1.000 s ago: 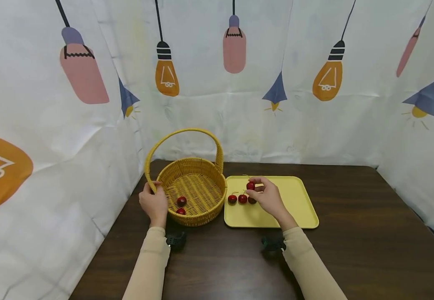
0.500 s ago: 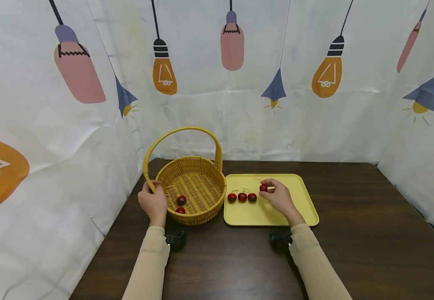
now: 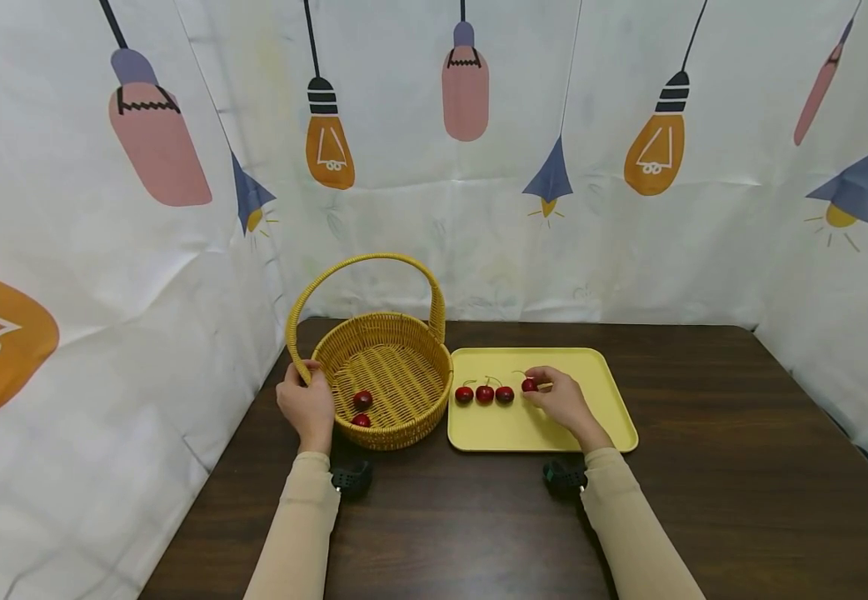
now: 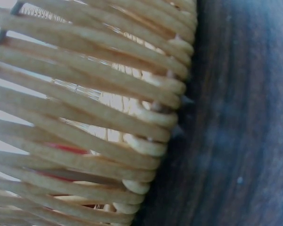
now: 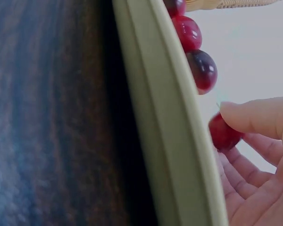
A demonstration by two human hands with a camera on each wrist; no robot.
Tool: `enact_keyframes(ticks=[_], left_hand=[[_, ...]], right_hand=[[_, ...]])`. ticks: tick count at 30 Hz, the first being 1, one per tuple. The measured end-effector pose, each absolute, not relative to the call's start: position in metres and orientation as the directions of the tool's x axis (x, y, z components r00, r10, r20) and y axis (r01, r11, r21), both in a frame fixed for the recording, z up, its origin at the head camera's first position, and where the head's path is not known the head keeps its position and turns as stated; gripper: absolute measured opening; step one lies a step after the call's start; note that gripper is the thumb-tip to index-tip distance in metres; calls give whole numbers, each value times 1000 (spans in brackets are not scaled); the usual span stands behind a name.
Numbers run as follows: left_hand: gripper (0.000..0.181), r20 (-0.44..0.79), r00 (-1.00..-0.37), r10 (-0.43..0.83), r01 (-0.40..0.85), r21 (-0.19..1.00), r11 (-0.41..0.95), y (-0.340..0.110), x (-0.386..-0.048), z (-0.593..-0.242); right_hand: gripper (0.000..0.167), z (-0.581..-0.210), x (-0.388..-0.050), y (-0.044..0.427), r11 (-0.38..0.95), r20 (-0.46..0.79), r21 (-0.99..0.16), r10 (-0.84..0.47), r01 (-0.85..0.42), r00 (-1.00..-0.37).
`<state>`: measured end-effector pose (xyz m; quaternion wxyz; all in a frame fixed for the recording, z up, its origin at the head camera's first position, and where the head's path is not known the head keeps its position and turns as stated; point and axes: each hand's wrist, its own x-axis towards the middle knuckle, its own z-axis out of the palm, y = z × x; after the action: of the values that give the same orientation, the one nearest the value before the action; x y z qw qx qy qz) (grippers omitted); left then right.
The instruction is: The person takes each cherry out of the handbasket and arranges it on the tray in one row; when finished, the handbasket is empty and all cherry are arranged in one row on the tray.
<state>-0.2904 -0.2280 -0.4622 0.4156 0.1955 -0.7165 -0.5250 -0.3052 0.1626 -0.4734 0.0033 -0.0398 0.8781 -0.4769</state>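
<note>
My left hand (image 3: 308, 410) grips the lower left end of the handle of a yellow wicker basket (image 3: 385, 438). Inside the basket, near its front left, lie two dark red cherries (image 3: 362, 401). Over the yellow tray (image 3: 554, 433), my right hand (image 3: 563, 402) pinches a red cherry (image 5: 223, 133) between thumb and fingers, its thin stem pointing left. To the left of that hand, a row of three cherries (image 3: 484, 394) with stems sits on the tray. In the left wrist view only the basket's woven side (image 4: 85, 108) shows, and the hand is out of sight.
The basket and tray stand side by side on a dark wooden table (image 3: 449, 525). Behind them hangs a pale curtain (image 3: 404, 217) printed with lamps and bulbs, which also closes off both sides.
My right hand, with the cherry, has moved right along the tray from above the row, then slightly down. The left hand keeps its grip on the basket handle.
</note>
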Motion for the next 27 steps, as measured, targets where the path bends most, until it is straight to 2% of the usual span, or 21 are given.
enact_keyframes(ticks=[10, 27], left_hand=[[16, 402, -575, -713, 156, 909, 387, -228, -291, -462], [14, 386, -581, -716, 156, 917, 368, -228, -291, -460]], right_hand=[[32, -475, -305, 162, 600, 12, -798, -72, -53, -997], [31, -472, -303, 162, 623, 4, -778, -124, -81, -992]])
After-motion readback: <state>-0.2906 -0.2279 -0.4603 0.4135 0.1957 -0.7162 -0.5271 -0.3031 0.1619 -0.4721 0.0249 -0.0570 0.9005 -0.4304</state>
